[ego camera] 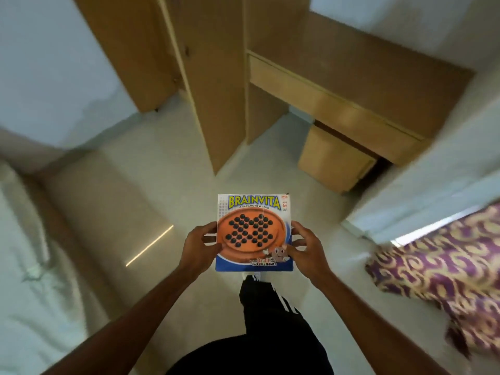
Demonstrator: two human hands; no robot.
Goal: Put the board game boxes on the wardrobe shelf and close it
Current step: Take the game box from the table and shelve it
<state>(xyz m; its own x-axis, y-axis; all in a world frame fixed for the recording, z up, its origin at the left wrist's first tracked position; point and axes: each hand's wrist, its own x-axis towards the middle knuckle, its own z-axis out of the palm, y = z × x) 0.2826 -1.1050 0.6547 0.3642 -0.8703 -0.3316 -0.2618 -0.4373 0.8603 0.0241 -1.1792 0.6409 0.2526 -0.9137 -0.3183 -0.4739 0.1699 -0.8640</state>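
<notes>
I hold a square Brainvita board game box point(253, 226) flat in front of me, above the pale floor. My left hand point(198, 249) grips its left edge and my right hand point(305, 247) grips its right edge, thumbs on the lid. The wooden wardrobe point(213, 85) stands ahead with its doors ajar; one door point(127, 50) swings out to the left. Its shelves are hidden from here.
A wooden desk point(351, 85) with a drawer unit point(332, 161) stands to the right of the wardrobe. A bed with a purple and gold cover point(438, 263) lies at the right. Pale bedding point(29, 253) fills the left. My dark-trousered leg point(267, 307) is below the box.
</notes>
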